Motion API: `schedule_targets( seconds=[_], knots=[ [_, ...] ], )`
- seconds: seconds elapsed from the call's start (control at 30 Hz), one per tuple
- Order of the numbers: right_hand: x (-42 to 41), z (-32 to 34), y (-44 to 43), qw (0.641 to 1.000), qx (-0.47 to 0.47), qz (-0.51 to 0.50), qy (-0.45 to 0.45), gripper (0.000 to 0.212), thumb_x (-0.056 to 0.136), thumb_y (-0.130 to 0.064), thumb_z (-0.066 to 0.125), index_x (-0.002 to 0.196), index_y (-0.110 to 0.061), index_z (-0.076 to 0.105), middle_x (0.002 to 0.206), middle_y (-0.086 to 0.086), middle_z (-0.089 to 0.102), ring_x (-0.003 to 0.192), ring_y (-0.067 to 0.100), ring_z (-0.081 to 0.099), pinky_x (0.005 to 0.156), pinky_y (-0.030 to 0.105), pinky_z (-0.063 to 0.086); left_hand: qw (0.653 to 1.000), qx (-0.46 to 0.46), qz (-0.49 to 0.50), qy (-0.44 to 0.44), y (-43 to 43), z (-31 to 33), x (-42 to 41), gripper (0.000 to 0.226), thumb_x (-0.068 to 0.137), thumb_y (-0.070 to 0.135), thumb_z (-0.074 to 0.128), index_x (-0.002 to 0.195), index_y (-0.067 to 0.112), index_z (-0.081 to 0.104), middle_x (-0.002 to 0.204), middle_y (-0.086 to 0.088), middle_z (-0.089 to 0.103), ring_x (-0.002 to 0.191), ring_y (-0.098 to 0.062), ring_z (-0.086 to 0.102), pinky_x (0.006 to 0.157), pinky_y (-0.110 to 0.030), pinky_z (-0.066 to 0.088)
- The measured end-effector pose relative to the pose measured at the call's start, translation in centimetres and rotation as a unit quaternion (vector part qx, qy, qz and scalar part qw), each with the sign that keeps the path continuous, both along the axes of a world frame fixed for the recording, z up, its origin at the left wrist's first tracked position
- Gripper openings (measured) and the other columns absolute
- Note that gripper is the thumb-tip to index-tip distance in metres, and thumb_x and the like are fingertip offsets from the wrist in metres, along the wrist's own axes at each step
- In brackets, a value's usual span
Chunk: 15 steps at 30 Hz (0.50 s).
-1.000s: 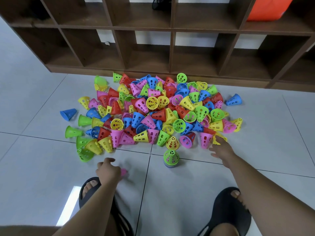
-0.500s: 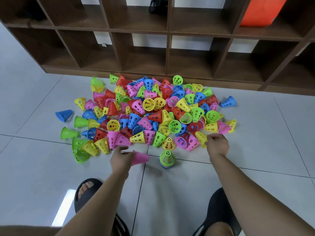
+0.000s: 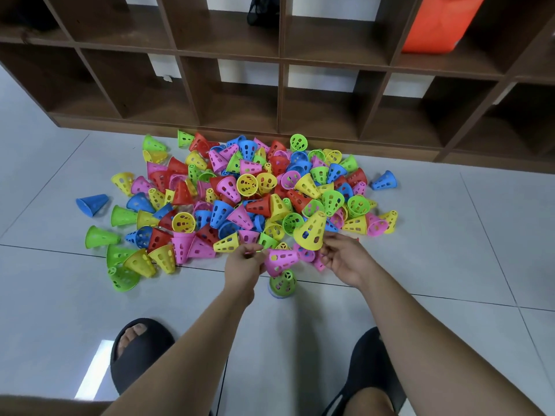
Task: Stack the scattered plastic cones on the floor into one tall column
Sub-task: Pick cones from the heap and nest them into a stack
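A big pile of perforated plastic cones [image 3: 240, 193] in pink, yellow, green, blue and red lies on the white tiled floor. In front of it stands a short stack [image 3: 282, 284] with a green cone on top of a blue one. My left hand [image 3: 246, 261] grips a pink cone [image 3: 282, 260] and holds it tilted just above that stack. My right hand [image 3: 345, 259] holds a yellow cone [image 3: 310, 231] by its wide rim, lifted over the pile's near edge.
A dark brown cubby shelf [image 3: 279, 94] runs along the wall behind the pile, with an orange bag [image 3: 435, 22] in an upper compartment. My two feet in black slippers [image 3: 138, 349] stand on the floor close below the stack. Stray blue cones [image 3: 91, 204] lie at the pile's sides.
My left hand has carried the pink cone rightwards over the short stack. My right hand picked a yellow cone from the pile's near edge and lifted it.
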State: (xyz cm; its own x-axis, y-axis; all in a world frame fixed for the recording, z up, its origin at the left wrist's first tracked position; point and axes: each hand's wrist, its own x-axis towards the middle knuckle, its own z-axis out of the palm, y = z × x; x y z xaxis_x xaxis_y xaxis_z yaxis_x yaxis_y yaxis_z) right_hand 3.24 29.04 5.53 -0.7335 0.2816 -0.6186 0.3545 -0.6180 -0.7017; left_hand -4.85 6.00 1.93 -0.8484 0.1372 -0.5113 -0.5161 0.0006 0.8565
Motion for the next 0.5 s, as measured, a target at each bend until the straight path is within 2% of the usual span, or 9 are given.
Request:
schedule_targets(
  seconds=[0.1,0.17,0.27,0.37,0.5],
  knots=[
    [0.2,-0.4,-0.8,0.999,-0.033,0.041,0.003,0.018,0.104,0.001,0.053,0.112,-0.008,0.067,0.079,0.006,0.072,0.067,0.015,0.06,0.053,0.021,0.051,0.999,0.027,0.036,-0.003,-0.1,0.3,-0.4,0.011,0.096,0.003,0.076,0.105,0.003,0.07,0.109,-0.016,0.075,0.09,-0.024,0.074,0.067,-0.027,0.061],
    [0.2,-0.9,-1.1,0.998,-0.039,0.053,0.004,0.019,0.104,0.001,0.054,0.113,-0.009,0.067,0.088,0.009,0.074,0.073,0.019,0.062,0.054,0.022,0.05,0.998,0.041,0.042,-0.005,0.0,0.5,-0.7,0.014,0.097,0.002,0.075,0.109,0.002,0.069,0.111,-0.014,0.076,0.085,-0.019,0.075,0.065,-0.025,0.06],
    [0.0,-1.2,-1.7,0.997,-0.029,0.066,0.007,0.017,0.102,0.0,0.06,0.11,-0.012,0.07,0.087,0.007,0.073,0.067,0.015,0.061,0.055,0.023,0.047,0.999,0.032,0.008,-0.009,0.2,0.3,-0.6,0.015,0.097,0.002,0.074,0.111,0.0,0.069,0.105,-0.013,0.075,0.076,-0.016,0.073,0.065,-0.027,0.059],
    [-0.1,-1.6,-2.0,0.995,0.017,0.102,-0.007,0.015,0.101,-0.003,0.065,0.108,-0.014,0.072,0.084,0.005,0.073,0.066,0.015,0.061,0.056,0.024,0.045,0.999,0.005,-0.042,-0.028,0.4,-0.6,0.0,0.014,0.099,0.002,0.072,0.112,0.0,0.069,0.095,-0.014,0.072,0.071,-0.017,0.068,0.067,-0.03,0.059],
    [0.4,-3.3,-2.2,0.98,0.112,0.16,-0.046,0.011,0.1,-0.006,0.068,0.108,-0.011,0.074,0.09,0.009,0.071,0.07,0.017,0.062,0.058,0.026,0.044,0.996,-0.039,-0.075,-0.043,0.0,-2.4,1.1,0.01,0.098,0.01,0.075,0.106,0.007,0.07,0.097,-0.014,0.075,0.083,-0.022,0.071,0.066,-0.029,0.059]
  ],
)
